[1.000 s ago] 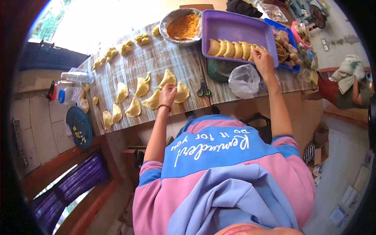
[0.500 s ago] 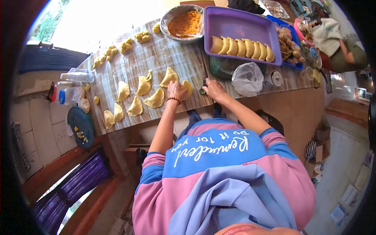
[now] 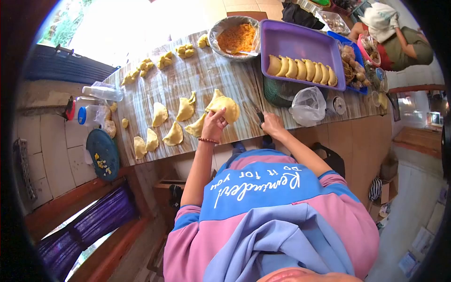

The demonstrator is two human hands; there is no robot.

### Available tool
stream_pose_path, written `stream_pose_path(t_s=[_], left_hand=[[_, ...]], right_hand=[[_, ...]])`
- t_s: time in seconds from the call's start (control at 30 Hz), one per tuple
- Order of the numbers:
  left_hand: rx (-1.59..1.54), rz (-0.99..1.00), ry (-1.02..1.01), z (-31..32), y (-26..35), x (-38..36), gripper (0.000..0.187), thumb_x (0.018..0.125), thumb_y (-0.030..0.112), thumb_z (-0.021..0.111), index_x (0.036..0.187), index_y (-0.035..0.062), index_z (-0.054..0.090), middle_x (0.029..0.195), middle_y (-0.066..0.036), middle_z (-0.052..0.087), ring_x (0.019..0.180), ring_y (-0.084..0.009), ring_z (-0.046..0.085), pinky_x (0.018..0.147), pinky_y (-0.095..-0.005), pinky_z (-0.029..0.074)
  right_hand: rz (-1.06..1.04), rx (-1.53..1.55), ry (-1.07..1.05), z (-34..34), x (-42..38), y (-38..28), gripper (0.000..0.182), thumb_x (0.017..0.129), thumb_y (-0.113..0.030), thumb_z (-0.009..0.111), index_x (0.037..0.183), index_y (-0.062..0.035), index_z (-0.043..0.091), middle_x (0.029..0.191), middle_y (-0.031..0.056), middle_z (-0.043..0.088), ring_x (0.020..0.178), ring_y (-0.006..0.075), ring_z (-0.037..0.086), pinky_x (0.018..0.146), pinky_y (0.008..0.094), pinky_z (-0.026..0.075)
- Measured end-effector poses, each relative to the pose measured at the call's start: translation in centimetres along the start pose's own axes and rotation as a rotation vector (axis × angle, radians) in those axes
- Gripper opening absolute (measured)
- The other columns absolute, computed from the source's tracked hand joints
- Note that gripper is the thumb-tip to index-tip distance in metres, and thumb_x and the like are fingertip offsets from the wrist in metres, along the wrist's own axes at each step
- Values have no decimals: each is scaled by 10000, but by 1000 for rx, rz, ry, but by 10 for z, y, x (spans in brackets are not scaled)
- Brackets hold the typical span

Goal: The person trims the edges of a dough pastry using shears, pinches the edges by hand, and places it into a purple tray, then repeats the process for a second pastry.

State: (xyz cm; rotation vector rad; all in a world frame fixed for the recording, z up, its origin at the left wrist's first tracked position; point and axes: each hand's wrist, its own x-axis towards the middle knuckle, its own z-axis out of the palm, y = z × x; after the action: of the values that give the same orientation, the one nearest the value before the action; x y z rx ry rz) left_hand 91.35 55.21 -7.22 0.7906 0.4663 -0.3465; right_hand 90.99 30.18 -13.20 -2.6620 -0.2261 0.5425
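1. My left hand (image 3: 213, 124) gripped one folded pastry (image 3: 226, 109), lifted just above the table (image 3: 206, 75).
2. My right hand (image 3: 272, 125) was closed on the scissors (image 3: 260, 115) at the table's near edge.
3. Done, in my judgement: seven finished pieces lined up in the purple tray (image 3: 300, 42).
4. Left: several loose pastries (image 3: 174, 120) on the table, unformed dough lumps (image 3: 164, 60), and filling in the bowl (image 3: 235, 37).
5. The held pastry was pale yellow, half-moon, smooth.
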Motion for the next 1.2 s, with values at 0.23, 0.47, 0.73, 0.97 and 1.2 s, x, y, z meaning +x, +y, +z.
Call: stream_pose_path(t_s=[0.23,0.47,0.73,0.97,1.2], left_hand=[[-58,57,-12,17,7,-12,484,805,96,680,1232,57,456,1144,-71,590,1017,-202,603,856,-370,510],[-271,47,-6,17,6,-17,451,827,172,670,1222,66,478,1151,-86,586,1054,-229,580,890,-400,487],[-396,57,89,37,0,-19,461,821,200,677,1221,80,481,1170,-81,571,1106,-250,541,962,-446,435],[-442,58,69,46,-8,-22,457,812,179,683,1210,77,484,1144,-76,576,1105,-253,538,970,-449,438],[-471,82,55,53,-18,-32,437,818,144,670,1206,71,481,1156,-80,570,1110,-259,536,972,-455,443]], right_hand=[[263,1080,-622,-30,-6,8,389,803,-152,603,1119,13,448,866,110,645,647,171,647,527,275,526],[16,1324,-508,-69,-45,-39,365,867,-150,574,1173,-34,413,852,64,613,575,108,552,492,230,460],[-21,1098,-476,-88,-70,-45,384,879,-230,604,1166,-42,433,792,13,568,572,65,519,455,213,405],[-78,1064,-495,-101,-76,-47,367,882,-256,612,1140,-53,449,813,-2,559,621,52,467,519,207,379],[-129,1011,-441,-108,-77,-53,395,852,-269,662,1117,-48,468,797,0,553,650,58,466,527,216,369]])
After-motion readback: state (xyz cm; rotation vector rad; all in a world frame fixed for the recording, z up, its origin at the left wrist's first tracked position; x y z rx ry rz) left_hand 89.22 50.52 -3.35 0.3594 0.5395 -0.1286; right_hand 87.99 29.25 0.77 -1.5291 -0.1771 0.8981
